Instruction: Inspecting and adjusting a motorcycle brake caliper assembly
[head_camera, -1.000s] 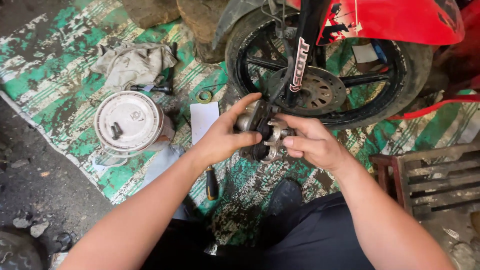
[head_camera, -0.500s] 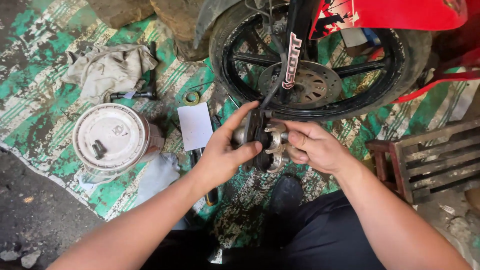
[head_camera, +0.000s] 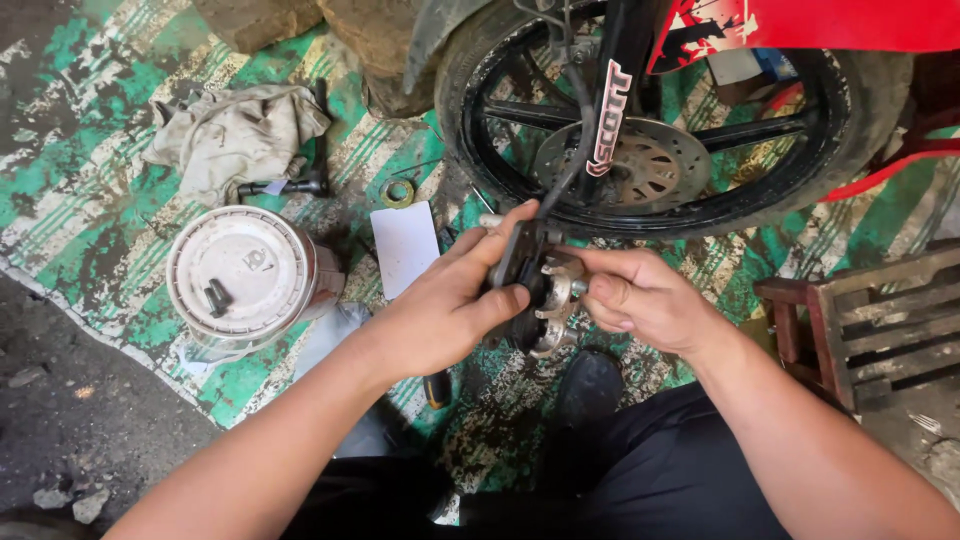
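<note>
Below motorcycle wheel (head_camera: 660, 150): left hand (head_camera: 440, 310) and right hand (head_camera: 640, 300) both closed gripping brake caliper (head_camera: 540, 290); white bucket (head_camera: 245, 275) left of wheel.

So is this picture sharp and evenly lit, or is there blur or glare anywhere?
In the head view the light is soft daylight with no hard shadows; both hands, left and right, and the metal brake part they hold look sharp; the white bucket lid is bright but not blown out; the wheel curves slightly, wide-lens bending near the edges.
</note>
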